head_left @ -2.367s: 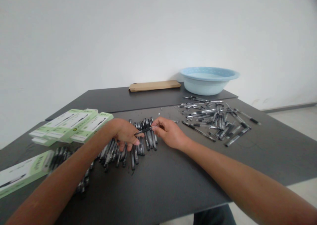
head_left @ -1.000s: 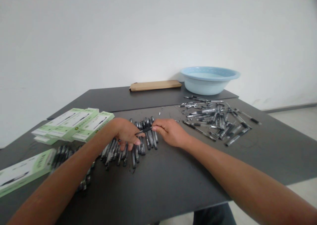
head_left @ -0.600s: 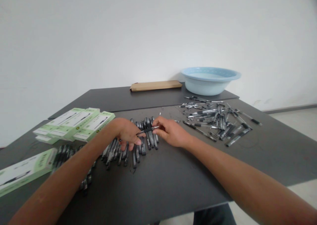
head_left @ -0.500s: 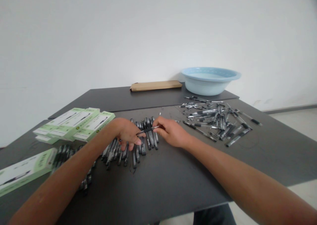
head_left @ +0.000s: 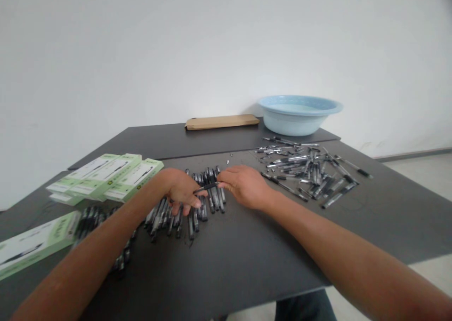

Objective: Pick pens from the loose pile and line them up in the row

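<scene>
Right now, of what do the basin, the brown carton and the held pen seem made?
Basin: probably plastic; smooth, pale blue, faint sheen. Carton: likely cardboard; matt, plain brown, folded end. Pen: dark part looks like matt rubber or soft plastic; too small to be sure.

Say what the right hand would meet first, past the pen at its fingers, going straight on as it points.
Probably the left hand, holding the other end of the pen; the row of pens seems to lie below that line, though depth is unclear.
</scene>
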The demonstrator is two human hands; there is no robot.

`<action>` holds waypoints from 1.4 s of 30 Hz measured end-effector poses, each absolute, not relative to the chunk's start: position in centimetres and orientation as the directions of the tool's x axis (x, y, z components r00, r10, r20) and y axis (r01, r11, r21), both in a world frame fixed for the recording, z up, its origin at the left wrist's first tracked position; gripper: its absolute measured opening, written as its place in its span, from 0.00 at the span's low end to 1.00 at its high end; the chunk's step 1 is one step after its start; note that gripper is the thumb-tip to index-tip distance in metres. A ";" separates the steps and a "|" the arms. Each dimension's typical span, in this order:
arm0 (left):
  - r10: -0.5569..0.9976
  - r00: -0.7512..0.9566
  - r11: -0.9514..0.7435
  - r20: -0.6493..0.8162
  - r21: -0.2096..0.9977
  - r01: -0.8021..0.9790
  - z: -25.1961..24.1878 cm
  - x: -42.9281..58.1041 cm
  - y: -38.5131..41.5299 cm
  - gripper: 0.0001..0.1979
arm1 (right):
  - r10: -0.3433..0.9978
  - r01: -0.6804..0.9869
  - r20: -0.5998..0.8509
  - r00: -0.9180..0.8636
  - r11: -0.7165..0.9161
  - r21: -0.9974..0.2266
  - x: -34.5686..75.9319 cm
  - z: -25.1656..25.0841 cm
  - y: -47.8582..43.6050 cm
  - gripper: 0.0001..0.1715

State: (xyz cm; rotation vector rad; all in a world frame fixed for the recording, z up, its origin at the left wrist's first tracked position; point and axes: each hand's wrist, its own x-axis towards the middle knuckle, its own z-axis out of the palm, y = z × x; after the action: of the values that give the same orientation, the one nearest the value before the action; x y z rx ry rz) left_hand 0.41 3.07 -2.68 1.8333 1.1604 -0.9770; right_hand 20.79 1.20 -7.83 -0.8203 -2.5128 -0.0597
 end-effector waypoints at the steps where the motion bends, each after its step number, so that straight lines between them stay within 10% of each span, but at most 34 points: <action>1: 0.366 0.296 -0.309 -0.882 0.185 0.933 -2.6 0.4 3.1 0.26 | 0.538 0.575 0.464 -0.703 0.815 -0.074 20.8 -7.7 1.2 0.17; 7: 0.401 0.284 -0.276 -0.871 0.181 0.944 -2.5 0.5 2.8 0.24 | 0.537 0.549 0.435 -0.723 0.829 -0.111 20.6 -7.8 1.2 0.18; 15: 0.393 0.266 -0.277 -0.880 0.162 0.947 -2.5 0.6 2.7 0.24 | 0.631 0.450 0.383 -0.675 0.763 -0.463 20.5 -8.1 1.1 0.19; 23: 0.383 0.284 -0.313 -0.879 0.166 0.935 -2.6 0.7 2.7 0.23 | 0.775 0.372 0.061 -0.629 0.368 -0.852 19.8 -8.8 0.9 0.25; 35: 0.355 0.366 -0.311 -0.860 0.260 0.914 -2.4 0.4 2.6 0.20 | 0.507 0.530 0.449 -0.736 0.844 -0.084 21.1 -7.5 0.8 0.18; 42: 0.380 0.335 -0.349 -0.862 0.202 0.915 -1.8 0.9 2.0 0.17 | 0.474 0.455 0.417 -0.775 0.878 -0.152 21.4 -7.1 0.4 0.19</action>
State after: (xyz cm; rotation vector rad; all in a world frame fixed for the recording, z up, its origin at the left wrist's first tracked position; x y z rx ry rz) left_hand 0.85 2.01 -1.79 1.8888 1.1385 -0.9546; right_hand 21.35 0.45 -7.14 -0.6794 -2.5952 0.0582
